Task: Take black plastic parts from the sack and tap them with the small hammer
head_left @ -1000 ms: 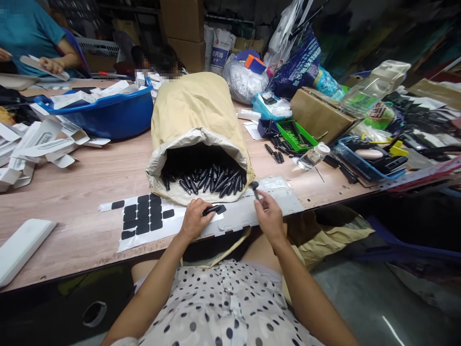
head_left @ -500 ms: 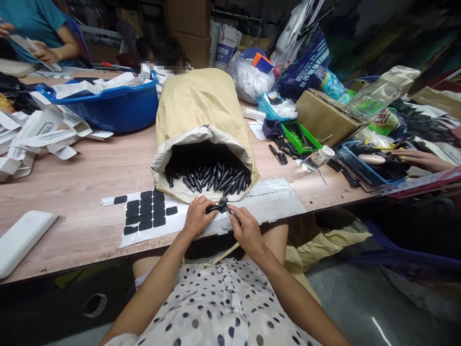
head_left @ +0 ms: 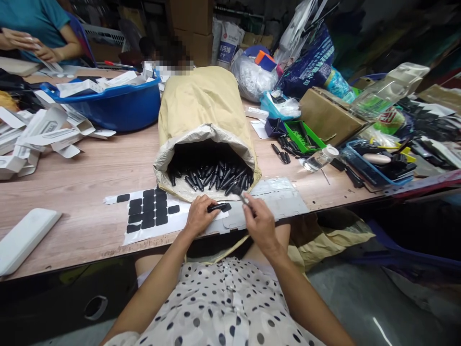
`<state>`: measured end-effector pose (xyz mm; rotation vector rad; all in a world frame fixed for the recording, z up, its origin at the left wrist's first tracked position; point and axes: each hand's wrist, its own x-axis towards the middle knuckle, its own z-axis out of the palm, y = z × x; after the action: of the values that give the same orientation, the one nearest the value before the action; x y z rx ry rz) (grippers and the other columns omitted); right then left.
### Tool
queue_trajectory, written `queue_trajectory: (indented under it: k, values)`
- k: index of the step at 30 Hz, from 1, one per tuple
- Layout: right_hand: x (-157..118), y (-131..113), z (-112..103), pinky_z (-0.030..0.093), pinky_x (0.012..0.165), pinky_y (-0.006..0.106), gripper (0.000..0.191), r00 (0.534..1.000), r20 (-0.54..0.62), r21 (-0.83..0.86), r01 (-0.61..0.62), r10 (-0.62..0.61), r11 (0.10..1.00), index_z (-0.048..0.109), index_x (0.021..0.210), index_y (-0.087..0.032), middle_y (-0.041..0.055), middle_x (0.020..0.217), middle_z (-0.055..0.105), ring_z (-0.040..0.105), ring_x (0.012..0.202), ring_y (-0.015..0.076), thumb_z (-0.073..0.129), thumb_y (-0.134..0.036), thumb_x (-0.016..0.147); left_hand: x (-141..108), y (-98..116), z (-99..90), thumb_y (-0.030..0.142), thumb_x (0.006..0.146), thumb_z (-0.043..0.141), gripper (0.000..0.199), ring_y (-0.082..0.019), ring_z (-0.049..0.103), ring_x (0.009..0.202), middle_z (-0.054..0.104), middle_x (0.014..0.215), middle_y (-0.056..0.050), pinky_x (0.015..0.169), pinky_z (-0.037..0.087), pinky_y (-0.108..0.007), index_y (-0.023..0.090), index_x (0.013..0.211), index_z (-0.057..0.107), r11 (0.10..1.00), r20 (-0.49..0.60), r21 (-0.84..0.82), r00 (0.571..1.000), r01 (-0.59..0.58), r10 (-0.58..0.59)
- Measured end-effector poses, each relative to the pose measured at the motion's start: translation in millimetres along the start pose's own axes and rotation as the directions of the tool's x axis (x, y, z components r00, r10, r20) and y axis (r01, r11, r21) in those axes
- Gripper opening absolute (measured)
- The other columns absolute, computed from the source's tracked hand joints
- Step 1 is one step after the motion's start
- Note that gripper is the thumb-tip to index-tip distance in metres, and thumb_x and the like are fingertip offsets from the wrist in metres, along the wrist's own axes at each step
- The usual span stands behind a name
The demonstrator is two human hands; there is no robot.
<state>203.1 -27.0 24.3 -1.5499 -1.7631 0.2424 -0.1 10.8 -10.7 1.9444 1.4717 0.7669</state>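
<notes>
My left hand (head_left: 200,215) is closed round a slim black piece (head_left: 218,207) with a flat, wider end, just above the table edge. To its right, my right hand (head_left: 260,222) grips a thin tool with a dark, rounded head (head_left: 236,190); its exact kind is unclear. The tool's head is apart from the black piece and in front of the sack's mouth. A tan sack (head_left: 205,96) lies open toward me, with many black tapered pieces (head_left: 216,177) inside. Left of my hands, a white sheet (head_left: 180,207) carries black rounded-square stickers (head_left: 148,210).
A blue basin (head_left: 115,113) of white boxes stands at the left, with loose white boxes (head_left: 46,129) beside it. A white block (head_left: 27,240) lies front left. At the right are a green tray (head_left: 304,137), clear bottle (head_left: 320,158) and blue tray (head_left: 378,166). A co-worker's hands (head_left: 39,48) hold something white.
My right hand has moved right, lifting the tool's rounded head off the black piece. My left hand stays put. Another person's hand at the far right has left the view.
</notes>
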Motion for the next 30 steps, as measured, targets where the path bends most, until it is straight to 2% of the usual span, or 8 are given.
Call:
queue_trajectory:
  k: [4, 8, 14, 17, 20, 23, 27, 30]
  values:
    - [33, 54, -16, 0.047, 0.077, 0.033, 0.041, 0.961, -0.223, -0.263, -0.223, 0.166, 0.939, 0.065, 0.13, -0.022, 0.0087, 0.096, 0.062, 0.058, 0.088, 0.0219, 0.044, -0.026, 0.095, -2, -1, 1.3, 0.025, 0.082, 0.067, 0.01, -0.023, 0.057, 0.088, 0.063, 0.084, -0.001, 0.086, 0.047, -0.038, 0.025, 0.09, 0.072, 1.0, -0.002, 0.025, 1.0, -0.011, 0.011]
    - [48, 99, -8, 0.039, 0.067, 0.031, 0.04, 0.931, -0.201, -0.432, -0.363, 0.304, 0.826, 0.071, 0.12, -0.019, 0.009, 0.091, 0.058, 0.052, 0.082, 0.0217, 0.047, -0.017, 0.087, 0, -3, 1.8, 0.025, 0.082, 0.065, 0.01, -0.023, 0.057, 0.087, 0.063, 0.083, -0.002, 0.084, 0.047, -0.037, 0.024, 0.091, 0.071, 0.999, 0.002, 0.04, 1.0, -0.009, 0.009]
    - [44, 106, 10, 0.034, 0.066, 0.032, 0.04, 0.96, -0.196, -0.569, -0.279, 0.203, 0.773, 0.072, 0.119, -0.019, 0.0107, 0.09, 0.056, 0.048, 0.081, 0.0228, 0.044, -0.015, 0.09, -10, 4, -8.6, 0.029, 0.085, 0.063, 0.011, -0.024, 0.06, 0.09, 0.068, 0.09, -0.005, 0.086, 0.049, -0.039, 0.022, 0.091, 0.069, 0.998, -0.001, -0.011, 0.998, -0.065, 0.065]
    - [44, 103, 13, 0.034, 0.066, 0.032, 0.04, 0.964, -0.192, -0.594, -0.262, 0.182, 0.761, 0.071, 0.119, -0.019, 0.0112, 0.09, 0.055, 0.048, 0.083, 0.0241, 0.043, -0.015, 0.091, -41, 17, -13.8, 0.034, 0.09, 0.055, 0.02, -0.022, 0.063, 0.087, 0.072, 0.094, -0.006, 0.079, 0.05, -0.034, 0.022, 0.1, 0.069, 0.978, 0.14, -0.183, 0.983, -0.096, 0.123]
    - [45, 104, 14, 0.035, 0.067, 0.033, 0.04, 0.964, -0.194, -0.605, -0.262, 0.18, 0.752, 0.069, 0.12, -0.018, 0.0118, 0.091, 0.055, 0.049, 0.085, 0.025, 0.042, -0.015, 0.091, -78, 25, -7.3, 0.039, 0.091, 0.052, 0.026, -0.019, 0.064, 0.078, 0.073, 0.088, -0.004, 0.071, 0.049, -0.031, 0.022, 0.101, 0.069, 0.958, 0.39, -0.282, 0.919, 0.058, 0.059]
    - [45, 104, 15, 0.035, 0.067, 0.033, 0.039, 0.966, -0.197, -0.609, -0.255, 0.168, 0.751, 0.068, 0.12, -0.018, 0.0119, 0.091, 0.055, 0.048, 0.086, 0.0253, 0.043, -0.015, 0.09, -97, 15, 12.2, 0.042, 0.085, 0.057, 0.025, -0.018, 0.063, 0.067, 0.069, 0.073, 0.0, 0.069, 0.048, -0.03, 0.021, 0.094, 0.067, 0.885, 0.514, -0.233, 0.824, 0.402, -0.239]
    - [45, 105, 15, 0.036, 0.067, 0.034, 0.04, 0.969, -0.182, -0.613, -0.247, 0.17, 0.75, 0.068, 0.121, -0.018, 0.012, 0.092, 0.055, 0.049, 0.085, 0.0257, 0.044, -0.015, 0.089, -89, -10, 37.1, 0.052, 0.078, 0.062, 0.035, -0.019, 0.062, 0.061, 0.063, 0.056, -0.001, 0.067, 0.047, -0.031, 0.019, 0.066, 0.064, 0.635, 0.579, -0.105, 0.567, 0.765, -0.587]
    - [45, 105, 15, 0.036, 0.067, 0.033, 0.04, 0.971, -0.168, -0.612, -0.24, 0.173, 0.754, 0.068, 0.122, -0.018, 0.0116, 0.092, 0.055, 0.049, 0.086, 0.0255, 0.045, -0.015, 0.089, -81, -17, 41.1, 0.052, 0.079, 0.061, 0.037, -0.022, 0.065, 0.069, 0.066, 0.057, -0.002, 0.071, 0.047, -0.031, 0.021, 0.059, 0.062, 0.605, 0.539, -0.019, 0.518, 0.796, -0.664]
